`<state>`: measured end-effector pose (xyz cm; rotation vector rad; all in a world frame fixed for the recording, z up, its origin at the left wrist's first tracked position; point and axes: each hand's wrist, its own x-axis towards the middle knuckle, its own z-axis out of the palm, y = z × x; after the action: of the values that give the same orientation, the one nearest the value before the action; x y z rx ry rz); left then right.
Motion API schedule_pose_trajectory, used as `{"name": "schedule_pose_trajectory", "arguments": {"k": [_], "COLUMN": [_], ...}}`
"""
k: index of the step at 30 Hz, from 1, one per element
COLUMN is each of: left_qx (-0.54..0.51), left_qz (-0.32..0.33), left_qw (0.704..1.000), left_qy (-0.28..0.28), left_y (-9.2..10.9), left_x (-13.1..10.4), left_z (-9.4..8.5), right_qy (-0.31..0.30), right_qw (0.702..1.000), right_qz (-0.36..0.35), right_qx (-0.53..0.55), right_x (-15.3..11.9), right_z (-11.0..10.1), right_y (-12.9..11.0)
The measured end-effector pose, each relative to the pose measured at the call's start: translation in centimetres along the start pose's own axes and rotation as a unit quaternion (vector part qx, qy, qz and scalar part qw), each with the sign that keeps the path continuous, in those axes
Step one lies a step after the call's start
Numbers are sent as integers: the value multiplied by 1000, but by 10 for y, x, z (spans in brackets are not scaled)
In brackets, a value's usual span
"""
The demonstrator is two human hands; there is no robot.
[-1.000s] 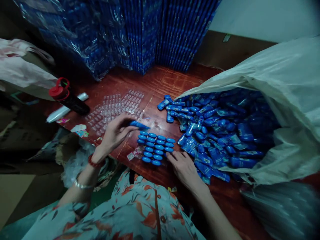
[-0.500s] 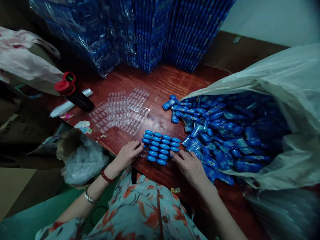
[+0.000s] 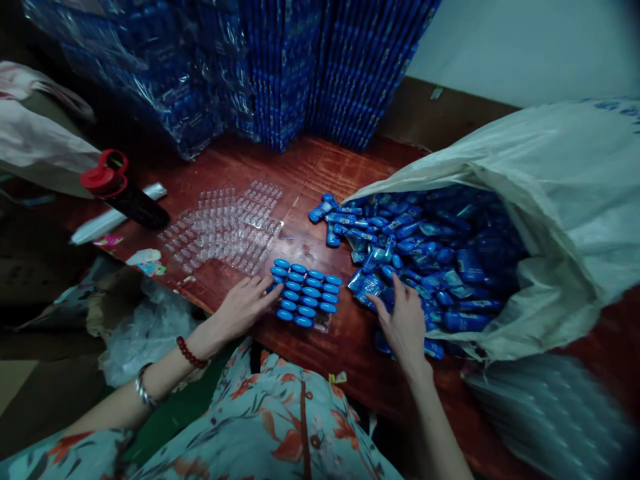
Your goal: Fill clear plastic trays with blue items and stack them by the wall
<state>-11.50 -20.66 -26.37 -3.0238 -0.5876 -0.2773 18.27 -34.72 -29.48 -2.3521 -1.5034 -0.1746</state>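
Glossy blue oval pieces (image 3: 309,291) lie in close rows on a clear plastic blister tray (image 3: 323,325) before me. A dark gap shows at the tray's near right corner. My left hand (image 3: 250,298) rests at the tray's left edge, fingers stretched out and touching the end pieces. Over the near edge of a heap of blue wrapped packs (image 3: 430,250) is my right hand (image 3: 403,313). Its thumb and index finger are spread, and I see nothing held between them. The heap spills out of a white woven sack (image 3: 565,267) on the right.
Clear blister trays (image 3: 225,227) overlap on the red-brown table (image 3: 325,163), left of centre. Beyond them stand a black bottle with a red lid (image 3: 125,193) and a plastic roll (image 3: 110,217). Tall stacks of blue packages (image 3: 285,73) line the back. Clear plastic (image 3: 550,407) lies front right.
My right hand has left the tray's right side and moved right, over the blue packs, with its fingers opening. My left hand stays at the tray. The whole view has shifted slightly.
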Motion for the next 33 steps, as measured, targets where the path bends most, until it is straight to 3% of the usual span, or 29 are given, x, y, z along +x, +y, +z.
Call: {"name": "schedule_pose_trajectory", "arguments": {"k": [4,6,11,14,17,21,26,29,33], "left_qx": [-57,-134,-302,-312,-267,-236,-228,-249,-307], "left_qz": [-24,-6,57,-2,-65,-89,-53,-7,88], "left_qw": [992,985,948,934,933,939,945,942,926], "left_qy": [112,107,-86,-177,-231,-234,-229,-225,-203], "left_y": [24,50,118,143,157,166,159,148,129], "left_x": [15,30,63,72,80,93,107,101,72], "left_z": [-14,-20,-11,9,31,48,46,31,0], "right_qy": [-117,-158,-263,-267,-270,-326,-393,-342,-281], "right_qw": [991,985,959,946,938,913,872,902,936], "right_qz": [-29,-50,-65,-71,-51,-36,-16,-9,-20], "right_qx": [-56,-49,80,172,209,243,291,264,208], "right_x": [19,22,-1,-29,-50,-54,-35,-26,-29], "right_z": [2,2,-2,-7,-11,-17,-24,-25,-27], "right_y": [-2,-7,-5,1,9,25,51,53,37]}}
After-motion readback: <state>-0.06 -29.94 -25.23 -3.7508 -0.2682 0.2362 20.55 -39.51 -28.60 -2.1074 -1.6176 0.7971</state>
